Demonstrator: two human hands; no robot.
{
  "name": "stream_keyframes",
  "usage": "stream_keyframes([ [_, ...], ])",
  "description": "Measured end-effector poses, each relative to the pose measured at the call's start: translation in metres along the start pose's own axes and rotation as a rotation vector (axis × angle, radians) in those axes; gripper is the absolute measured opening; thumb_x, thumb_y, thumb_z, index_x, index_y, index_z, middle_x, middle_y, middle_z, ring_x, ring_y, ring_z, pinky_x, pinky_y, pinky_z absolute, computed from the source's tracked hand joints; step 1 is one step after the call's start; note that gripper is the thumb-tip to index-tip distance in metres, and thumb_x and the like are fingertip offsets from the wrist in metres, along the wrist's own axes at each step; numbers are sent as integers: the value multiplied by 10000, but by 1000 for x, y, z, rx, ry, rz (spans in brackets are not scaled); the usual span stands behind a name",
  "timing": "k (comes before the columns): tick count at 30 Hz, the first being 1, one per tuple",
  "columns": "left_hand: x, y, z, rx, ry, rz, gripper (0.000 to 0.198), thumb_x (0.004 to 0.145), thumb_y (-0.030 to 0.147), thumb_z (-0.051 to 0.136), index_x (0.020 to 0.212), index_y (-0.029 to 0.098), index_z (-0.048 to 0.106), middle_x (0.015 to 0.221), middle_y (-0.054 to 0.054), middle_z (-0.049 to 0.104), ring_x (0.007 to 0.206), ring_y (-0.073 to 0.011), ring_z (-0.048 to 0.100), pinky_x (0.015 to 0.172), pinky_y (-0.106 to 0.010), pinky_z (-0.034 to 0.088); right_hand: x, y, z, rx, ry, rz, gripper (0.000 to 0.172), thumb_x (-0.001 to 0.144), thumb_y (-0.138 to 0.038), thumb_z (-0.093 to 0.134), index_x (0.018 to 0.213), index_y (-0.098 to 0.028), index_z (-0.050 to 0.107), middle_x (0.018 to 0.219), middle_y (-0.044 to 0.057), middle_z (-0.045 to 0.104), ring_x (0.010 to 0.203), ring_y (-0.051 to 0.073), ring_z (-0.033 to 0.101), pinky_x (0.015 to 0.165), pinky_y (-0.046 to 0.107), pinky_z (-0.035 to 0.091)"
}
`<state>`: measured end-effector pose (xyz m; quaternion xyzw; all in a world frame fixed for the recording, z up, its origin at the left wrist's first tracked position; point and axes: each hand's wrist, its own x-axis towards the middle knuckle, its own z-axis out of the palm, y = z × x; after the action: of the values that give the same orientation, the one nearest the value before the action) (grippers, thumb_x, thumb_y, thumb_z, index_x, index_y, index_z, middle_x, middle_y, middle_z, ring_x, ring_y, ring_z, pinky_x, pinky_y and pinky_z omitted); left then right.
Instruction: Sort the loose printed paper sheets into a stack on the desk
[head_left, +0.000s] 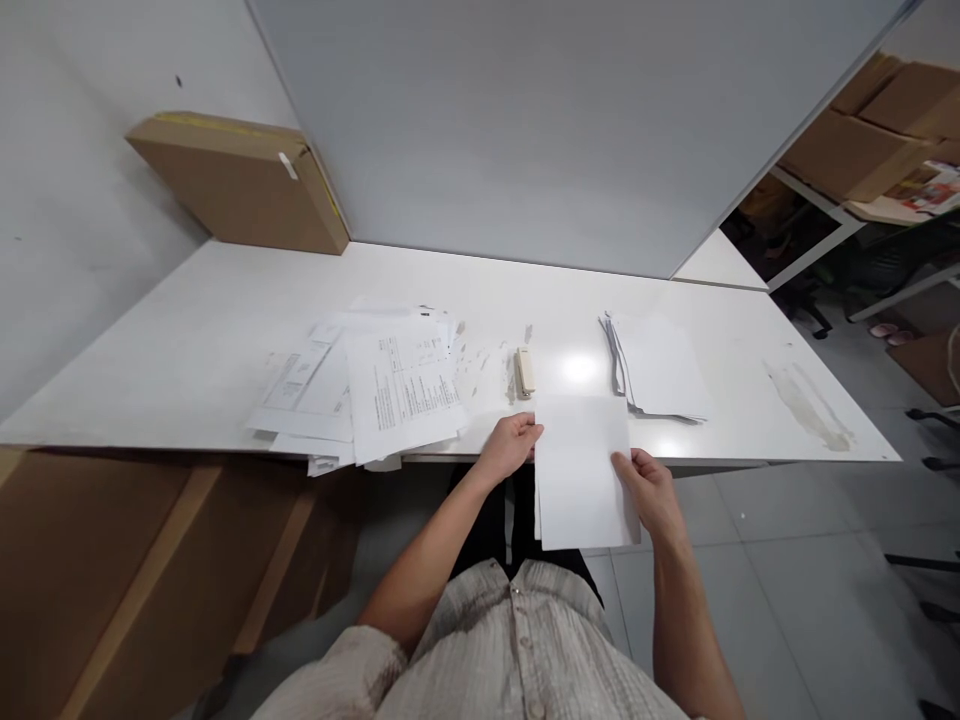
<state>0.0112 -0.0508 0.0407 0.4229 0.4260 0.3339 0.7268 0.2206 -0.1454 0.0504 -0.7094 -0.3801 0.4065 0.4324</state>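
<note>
The left hand point(514, 440) and right hand point(654, 492) pinch opposite side edges of the paper point(583, 485), which reaches beyond the front of the table point(750, 350); seemingly light and easily creased, it suits gentle edge holding.

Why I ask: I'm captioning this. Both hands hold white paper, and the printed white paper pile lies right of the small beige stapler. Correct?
No: the head view shows the printed white paper pile lying left of the beige stapler. Left hand and right hand hold white paper.

The held paper point(583, 480) partly hides the right hand point(655, 490).
</note>
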Motion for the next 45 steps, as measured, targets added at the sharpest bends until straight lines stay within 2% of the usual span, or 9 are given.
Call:
stream_keyframes([
  [4, 4, -5, 1, 37, 61, 23, 327, 704, 460, 638, 690, 151, 528, 561, 53, 477, 480, -72, 465, 496, -220, 444, 1, 3, 2, -2, 24, -23, 379, 692, -572, 607, 681, -199, 540, 528, -33, 510, 487, 106, 436, 430, 218, 304],
  [13, 11, -14, 0, 57, 79, 117, 394, 722, 534, 601, 631, 162, 506, 520, 47, 458, 451, -86, 452, 457, -230, 438, 1, 0, 5, 38, 35, -18, 365, 704, -544, 606, 644, -205, 484, 521, -47, 457, 466, 90, 381, 432, 221, 297],
  [23, 6, -7, 0, 2, 58, 132, 350, 721, 494, 621, 721, 145, 590, 571, 32, 507, 494, -88, 470, 491, -226, 435, 7, 4, 8, 52, 34, 2, 376, 722, -542, 597, 620, -203, 470, 521, -39, 459, 480, 96, 378, 442, 215, 306],
  [31, -7, 11, -2, -4, 23, 148, 362, 708, 500, 635, 714, 140, 594, 575, 25, 521, 517, -95, 487, 520, -237, 452, 5, 0, 7, 128, 32, -2, 306, 740, -497, 613, 750, -192, 596, 700, 5, 590, 630, 131, 485, 538, 217, 383],
  [34, -11, 14, 0, -27, 26, 128, 376, 692, 508, 645, 714, 137, 593, 586, 16, 541, 534, -104, 507, 530, -243, 460, 5, 0, 4, 100, 27, -18, 329, 744, -512, 599, 714, -184, 581, 670, 9, 573, 611, 130, 470, 520, 218, 372],
  [38, -8, 11, 1, -44, 85, 121, 399, 674, 538, 645, 702, 146, 573, 564, 27, 529, 521, -108, 510, 528, -254, 467, 14, -5, -4, 34, 63, -32, 375, 730, -536, 597, 629, -181, 534, 561, -12, 498, 526, 107, 410, 456, 215, 326],
  [42, -1, 7, -5, -6, 216, 207, 410, 708, 561, 605, 682, 157, 538, 534, 41, 488, 479, -84, 457, 466, -213, 405, 36, -18, -20, 79, 143, -26, 349, 673, -525, 649, 705, -182, 595, 576, -15, 535, 507, 112, 435, 445, 223, 339],
  [45, 4, 3, -11, 32, 273, 243, 401, 744, 557, 573, 679, 165, 513, 516, 52, 458, 446, -73, 418, 424, -194, 338, 52, -27, -30, 101, 169, -32, 357, 654, -522, 665, 729, -178, 609, 594, -10, 555, 507, 115, 444, 449, 228, 350],
])
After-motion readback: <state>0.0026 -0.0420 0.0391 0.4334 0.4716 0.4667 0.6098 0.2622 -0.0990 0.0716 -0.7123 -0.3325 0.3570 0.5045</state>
